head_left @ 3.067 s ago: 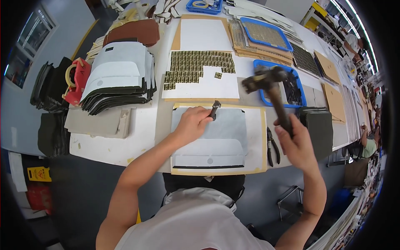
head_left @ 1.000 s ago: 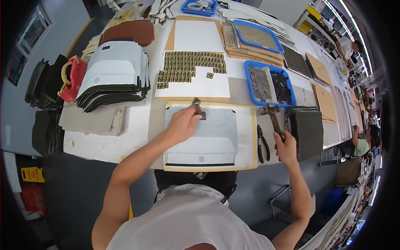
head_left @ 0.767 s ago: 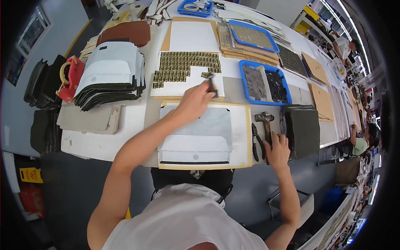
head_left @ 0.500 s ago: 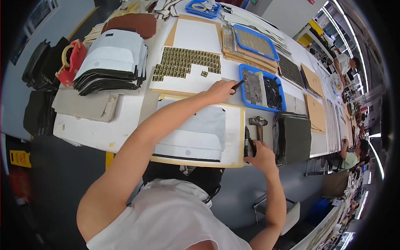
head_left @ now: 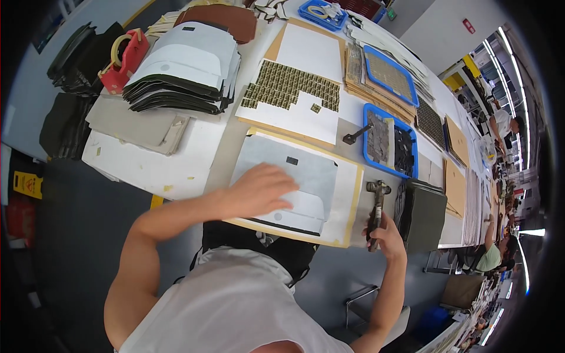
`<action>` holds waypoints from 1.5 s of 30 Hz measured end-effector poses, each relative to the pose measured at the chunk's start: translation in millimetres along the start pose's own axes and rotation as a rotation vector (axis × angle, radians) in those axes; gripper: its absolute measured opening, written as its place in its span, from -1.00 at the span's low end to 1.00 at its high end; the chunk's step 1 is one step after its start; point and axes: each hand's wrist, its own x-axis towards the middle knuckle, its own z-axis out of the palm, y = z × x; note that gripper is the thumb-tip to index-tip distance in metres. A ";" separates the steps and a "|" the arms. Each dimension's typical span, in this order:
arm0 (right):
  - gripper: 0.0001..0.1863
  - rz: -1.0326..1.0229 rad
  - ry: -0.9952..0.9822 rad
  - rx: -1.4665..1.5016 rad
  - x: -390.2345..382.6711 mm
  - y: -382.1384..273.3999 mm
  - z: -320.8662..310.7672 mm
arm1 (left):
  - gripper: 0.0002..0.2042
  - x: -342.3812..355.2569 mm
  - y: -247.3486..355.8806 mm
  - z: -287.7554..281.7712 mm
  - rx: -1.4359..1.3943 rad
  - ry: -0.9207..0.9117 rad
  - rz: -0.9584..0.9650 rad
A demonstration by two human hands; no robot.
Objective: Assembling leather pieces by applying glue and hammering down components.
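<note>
My left hand (head_left: 263, 191) hovers open, fingers stretched, over a pale grey-white panel (head_left: 318, 182) with dark edges. A small dark rectangular patch (head_left: 292, 160) shows near the panel's upper middle. Beneath lies a white board (head_left: 347, 203) edged with yellow tape. At the right, my right hand (head_left: 388, 236) is closed on a slim dark-handled tool (head_left: 373, 226), in line with a hammer (head_left: 378, 187). Where tool and hammer handle overlap, I cannot tell them apart. A black rod-shaped tool (head_left: 358, 135) lies with one end on the rim of a blue tray (head_left: 368, 154).
The blue tray holds grey and black pieces. Rows of small patterned squares (head_left: 288, 82) cover a white board behind. Dark panels (head_left: 425, 215) are stacked at right, pale panels (head_left: 176, 59) at left by a red tape dispenser (head_left: 123, 62). Other people sit far right.
My left hand has let go of the black rod-shaped tool by the tray and moved back over the panel. My right hand's tool has shifted to the hammer. The view has shifted.
</note>
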 end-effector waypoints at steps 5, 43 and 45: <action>-0.58 -0.481 -0.030 -0.602 58.8 -4.2 54.9 | -0.18 -33.3 37.3 18.0 0.157 -0.015 -0.035; -0.69 -0.965 0.305 -1.718 102.9 -41.8 158.4 | -0.11 -41.1 40.6 34.0 0.268 -0.045 -0.139; -0.70 -0.971 0.312 -1.728 103.7 -41.6 158.6 | -0.11 -41.0 40.1 34.3 0.270 -0.046 -0.141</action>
